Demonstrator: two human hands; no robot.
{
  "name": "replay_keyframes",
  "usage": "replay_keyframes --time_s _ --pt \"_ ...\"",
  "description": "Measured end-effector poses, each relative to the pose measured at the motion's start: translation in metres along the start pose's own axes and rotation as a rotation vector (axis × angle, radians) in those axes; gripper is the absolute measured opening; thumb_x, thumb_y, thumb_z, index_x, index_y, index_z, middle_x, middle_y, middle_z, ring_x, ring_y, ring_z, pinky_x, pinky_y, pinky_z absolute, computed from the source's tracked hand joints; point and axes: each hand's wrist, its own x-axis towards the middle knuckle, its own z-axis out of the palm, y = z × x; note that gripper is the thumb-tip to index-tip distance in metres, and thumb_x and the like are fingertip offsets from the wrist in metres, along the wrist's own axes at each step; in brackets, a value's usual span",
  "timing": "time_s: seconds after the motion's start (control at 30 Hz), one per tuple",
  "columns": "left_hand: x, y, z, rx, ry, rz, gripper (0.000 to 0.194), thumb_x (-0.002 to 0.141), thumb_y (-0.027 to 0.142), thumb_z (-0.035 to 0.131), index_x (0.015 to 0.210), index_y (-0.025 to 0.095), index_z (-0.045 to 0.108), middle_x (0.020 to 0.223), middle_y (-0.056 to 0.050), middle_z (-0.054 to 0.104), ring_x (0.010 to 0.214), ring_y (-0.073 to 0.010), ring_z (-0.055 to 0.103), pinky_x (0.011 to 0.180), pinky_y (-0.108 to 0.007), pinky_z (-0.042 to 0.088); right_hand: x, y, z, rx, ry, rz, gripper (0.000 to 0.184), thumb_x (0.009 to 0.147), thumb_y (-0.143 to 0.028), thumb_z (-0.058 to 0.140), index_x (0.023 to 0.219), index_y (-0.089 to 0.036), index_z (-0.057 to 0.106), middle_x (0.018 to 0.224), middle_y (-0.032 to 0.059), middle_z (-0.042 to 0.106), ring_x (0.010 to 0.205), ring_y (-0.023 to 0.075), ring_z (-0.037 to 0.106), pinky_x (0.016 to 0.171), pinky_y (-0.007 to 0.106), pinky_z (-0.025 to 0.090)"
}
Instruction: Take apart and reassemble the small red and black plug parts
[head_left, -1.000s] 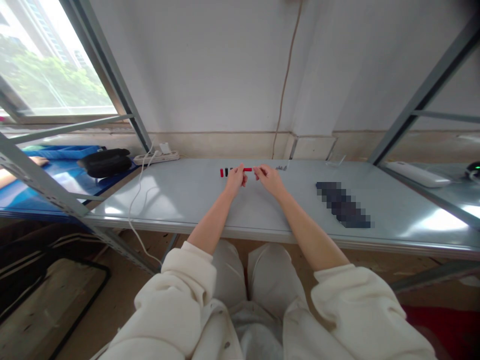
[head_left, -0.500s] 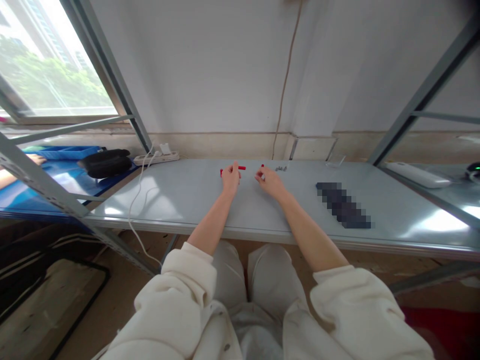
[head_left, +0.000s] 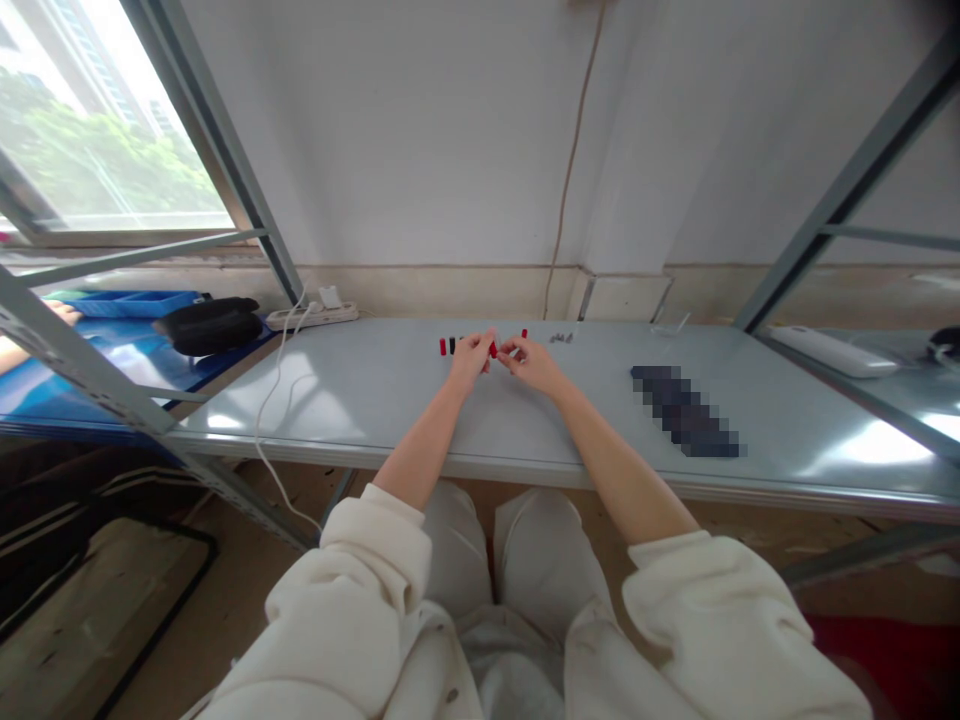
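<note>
My left hand [head_left: 471, 357] is closed around a small red cylinder [head_left: 493, 350], which shows at its fingertips above the grey table [head_left: 360, 390]. My right hand [head_left: 529, 364] meets it from the right, fingers pinched at the cylinder's end; whatever sits in that pinch is too small to name. Just left of my left hand stand a short red cylinder [head_left: 442, 346] and a black one [head_left: 452, 345]. Another small red piece [head_left: 524, 333] is behind my right hand. Several tiny metallic parts [head_left: 561, 338] lie to the right of it.
A pixelated dark flat object [head_left: 686, 412] lies on the table's right side. At the back left is a white power strip [head_left: 315, 316], its cable [head_left: 264, 410] hanging over the front edge. Metal posts [head_left: 225, 150] flank the table. Beyond, a co-worker's hand [head_left: 64, 312] is near a blue tray [head_left: 139, 303].
My hands have come together. The red cylinder in my left hand has turned from pointing right to tilting downward, and the red and black cylinders on the left are now uncovered.
</note>
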Motion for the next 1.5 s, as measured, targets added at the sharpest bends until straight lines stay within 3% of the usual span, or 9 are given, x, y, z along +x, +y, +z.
replay_keyframes --time_s 0.4,0.63,0.73,0.83,0.93,1.03,1.23,1.5 --pt "-0.001 -0.002 0.0 0.016 -0.064 0.039 0.047 0.078 0.038 0.049 0.043 0.017 0.027 0.039 0.006 0.023 0.036 -0.003 0.024 0.039 -0.02 0.018 -0.002 -0.004 -0.003 -0.039 -0.08 -0.053 0.023 0.074 -0.037 0.051 0.066 -0.016 0.057 0.059 -0.001 0.053 0.054 0.009 0.044 0.055 0.023 0.035" --pt "0.003 -0.006 0.0 0.177 0.013 -0.006 0.047 0.076 0.035 0.051 0.04 0.018 0.026 0.041 0.005 0.02 0.041 -0.0055 0.024 0.042 -0.022 0.017 0.001 0.0 0.002 0.045 -0.106 -0.038 0.022 0.07 -0.037 0.055 0.065 -0.016 0.055 0.056 -0.002 0.051 0.052 0.0087 0.044 0.053 0.023 0.035" --pt "0.001 -0.005 0.0 0.374 0.091 0.071 0.047 0.078 0.035 0.047 0.039 0.018 0.027 0.041 0.003 0.021 0.043 -0.0081 0.029 0.046 -0.024 0.02 0.011 0.004 0.0 -0.011 -0.078 -0.021 0.02 0.069 -0.035 0.056 0.064 -0.016 0.055 0.057 -0.001 0.053 0.054 0.0094 0.046 0.054 0.023 0.036" --pt "-0.004 -0.004 0.001 0.611 0.119 0.226 0.046 0.08 0.037 0.043 0.039 0.018 0.034 0.042 0.001 0.028 0.048 -0.0119 0.038 0.05 -0.025 0.025 0.026 0.01 -0.01 -0.134 -0.023 0.074 0.015 0.068 -0.03 0.058 0.065 -0.016 0.055 0.058 0.0004 0.055 0.054 0.0102 0.048 0.054 0.023 0.036" --pt "-0.011 -0.005 0.003 0.787 0.066 0.318 0.045 0.082 0.039 0.04 0.043 0.018 0.047 0.045 -0.003 0.042 0.055 -0.0155 0.048 0.055 -0.025 0.03 0.04 0.02 -0.021 -0.233 -0.046 0.195 0.011 0.067 -0.025 0.059 0.062 -0.016 0.056 0.056 0.001 0.056 0.052 0.011 0.049 0.053 0.024 0.037" --pt "-0.014 -0.006 0.004 0.93 -0.019 0.324 0.04 0.083 0.037 0.039 0.053 0.017 0.058 0.054 -0.008 0.054 0.064 -0.0184 0.055 0.06 -0.026 0.036 0.043 0.034 -0.027 -0.323 -0.086 0.28 0.011 0.066 -0.022 0.06 0.058 -0.016 0.056 0.056 0.0025 0.058 0.054 0.0124 0.052 0.053 0.024 0.037" --pt "-0.015 -0.005 0.005 1.151 -0.132 0.301 0.041 0.086 0.035 0.033 0.078 0.016 0.068 0.077 -0.011 0.065 0.078 -0.0199 0.059 0.069 -0.028 0.041 0.031 0.058 -0.026 -0.443 -0.001 0.387 0.014 0.068 -0.029 0.058 0.069 -0.015 0.062 0.074 0.0082 0.065 0.07 0.0162 0.058 0.059 0.023 0.039" --pt "-0.018 -0.002 0.005 1.174 -0.166 0.307 0.042 0.086 0.036 0.032 0.077 0.016 0.067 0.077 -0.01 0.066 0.076 -0.0182 0.059 0.066 -0.026 0.039 0.03 0.063 -0.015 -0.475 0.04 0.385 0.019 0.072 -0.03 0.056 0.079 -0.015 0.065 0.086 0.0106 0.066 0.082 0.0205 0.06 0.067 0.026 0.041"
